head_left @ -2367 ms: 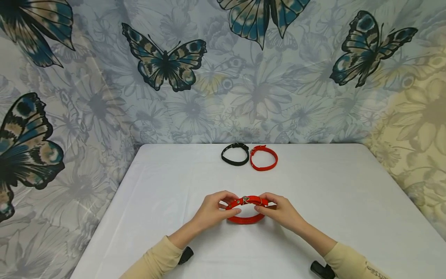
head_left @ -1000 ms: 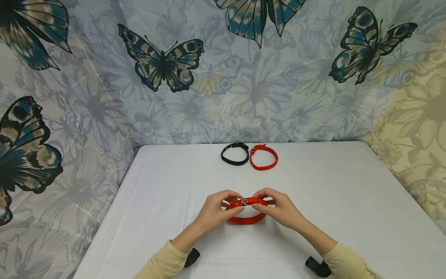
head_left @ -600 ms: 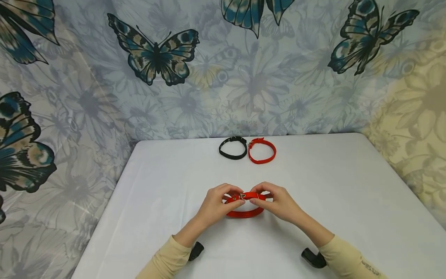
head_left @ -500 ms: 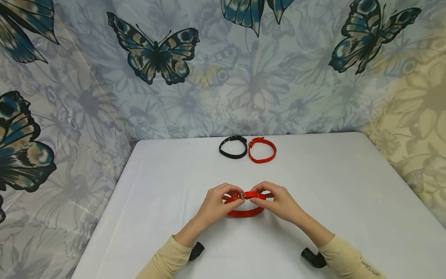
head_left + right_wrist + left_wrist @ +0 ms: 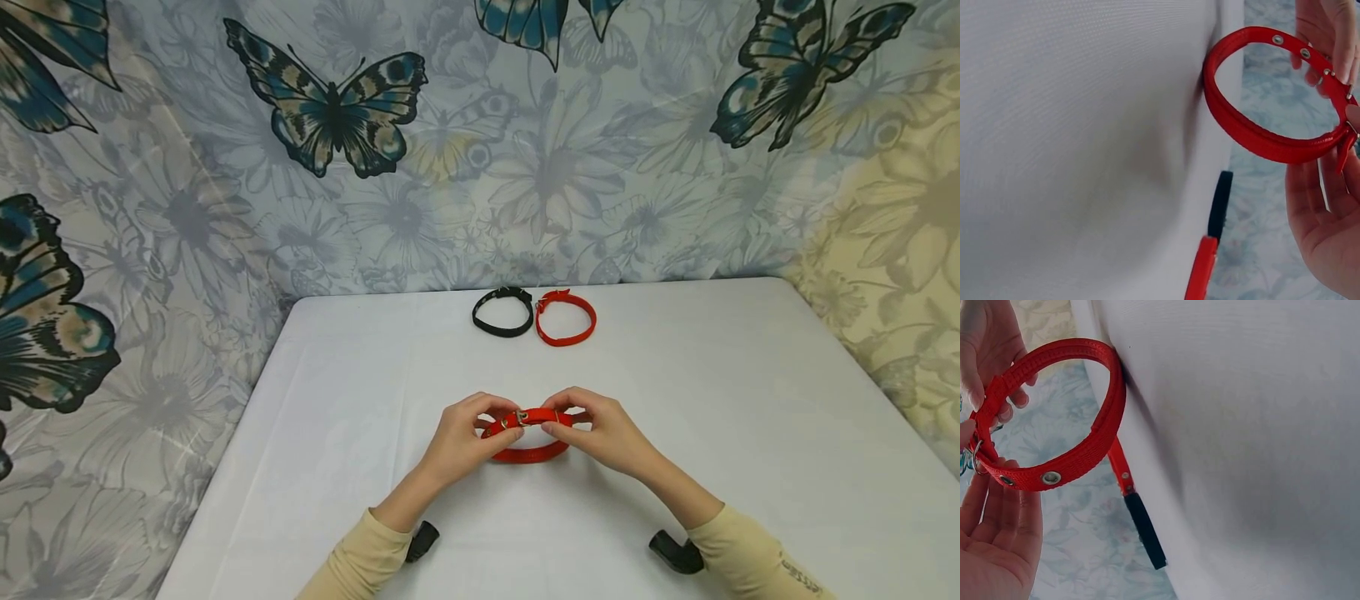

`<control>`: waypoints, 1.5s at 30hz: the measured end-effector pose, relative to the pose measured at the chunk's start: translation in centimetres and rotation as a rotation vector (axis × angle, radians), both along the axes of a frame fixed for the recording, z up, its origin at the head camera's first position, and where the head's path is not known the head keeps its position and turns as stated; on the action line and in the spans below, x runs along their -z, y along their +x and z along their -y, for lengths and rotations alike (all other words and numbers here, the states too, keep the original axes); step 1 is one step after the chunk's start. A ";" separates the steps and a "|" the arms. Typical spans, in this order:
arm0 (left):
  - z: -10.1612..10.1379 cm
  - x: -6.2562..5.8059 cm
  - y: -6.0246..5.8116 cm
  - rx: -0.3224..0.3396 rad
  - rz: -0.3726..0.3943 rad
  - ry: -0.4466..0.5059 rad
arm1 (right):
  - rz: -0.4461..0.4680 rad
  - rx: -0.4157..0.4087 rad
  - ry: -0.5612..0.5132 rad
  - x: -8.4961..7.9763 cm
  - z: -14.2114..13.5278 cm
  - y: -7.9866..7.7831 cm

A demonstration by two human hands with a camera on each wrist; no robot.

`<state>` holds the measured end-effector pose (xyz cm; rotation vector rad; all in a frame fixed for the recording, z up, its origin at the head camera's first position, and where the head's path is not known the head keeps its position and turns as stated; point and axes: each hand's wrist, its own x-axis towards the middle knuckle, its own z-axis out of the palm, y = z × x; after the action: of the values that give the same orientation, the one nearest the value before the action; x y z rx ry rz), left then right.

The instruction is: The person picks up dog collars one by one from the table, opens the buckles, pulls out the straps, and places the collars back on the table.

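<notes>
A red collar [image 5: 530, 455] with a metal buckle and silver eyelets is fastened in a loop at the middle of the table. My left hand [image 5: 463, 437] pinches its upper band just left of the buckle, thumb in front. On the other side my right hand [image 5: 606, 429] pinches the band near the strap's end. The left wrist view has the collar [image 5: 1116, 394] standing on edge by the white cloth, two eyelets facing out near my left fingers [image 5: 1013, 509]. In the right wrist view the short strap tip [image 5: 1345, 156] sticks out by my right fingers.
At the far side of the white-covered table [image 5: 360, 358] lie a black collar [image 5: 502, 332] and a second red collar [image 5: 567, 340], side by side. Butterfly-patterned cloth [image 5: 450, 217] hangs behind. Black wrist-worn devices [image 5: 675, 552] sit under both forearms.
Both thumbs have come a little closer to the buckle since the earliest frame. The head view has tilted down then slightly lower still; the collars at the back have stayed in place.
</notes>
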<state>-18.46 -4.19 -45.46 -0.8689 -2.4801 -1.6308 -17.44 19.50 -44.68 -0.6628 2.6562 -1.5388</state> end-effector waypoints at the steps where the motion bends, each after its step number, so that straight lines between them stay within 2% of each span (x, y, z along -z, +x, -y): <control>1: 0.0 -0.1 0.0 0.002 -0.008 -0.001 | -0.001 -0.002 0.003 -0.1 0.0 0.0; 8: -0.7 -1.0 -0.2 0.038 -0.116 -0.032 | -0.024 -0.021 0.019 -0.3 0.2 0.1; 15: -1.1 -1.3 -0.3 0.034 -0.138 -0.087 | -0.038 -0.052 0.030 -0.4 0.5 0.2; 19: -1.2 -1.1 -0.3 0.041 -0.116 -0.054 | -0.030 -0.038 0.037 -0.3 0.5 0.2; 26: -1.3 -0.1 -0.1 0.030 -0.022 0.043 | 0.011 -0.008 0.028 -0.1 0.5 0.3; 30: -1.6 -1.6 0.8 -0.015 0.027 0.093 | 0.041 0.002 -0.005 0.0 0.6 0.3; 33: -1.7 -3.1 1.7 -0.042 0.047 0.131 | 0.094 0.011 -0.055 0.1 0.6 0.3; 34: -1.7 -3.2 1.8 -0.044 0.053 0.145 | 0.111 0.017 -0.072 0.1 0.7 0.3; 37: -1.9 -3.2 1.8 -0.059 0.064 0.166 | 0.147 0.040 -0.104 0.2 0.7 0.2; 42: -2.1 -3.0 1.9 -0.085 0.095 0.201 | 0.154 0.089 -0.117 0.3 0.9 0.3; 45: -2.3 -1.5 1.4 -0.092 0.092 0.235 | 0.154 0.104 -0.135 0.4 1.0 0.3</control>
<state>-17.06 -1.87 -44.01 -0.6557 -2.2815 -1.9186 -17.13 18.48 -45.07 -0.3962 2.5290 -1.7309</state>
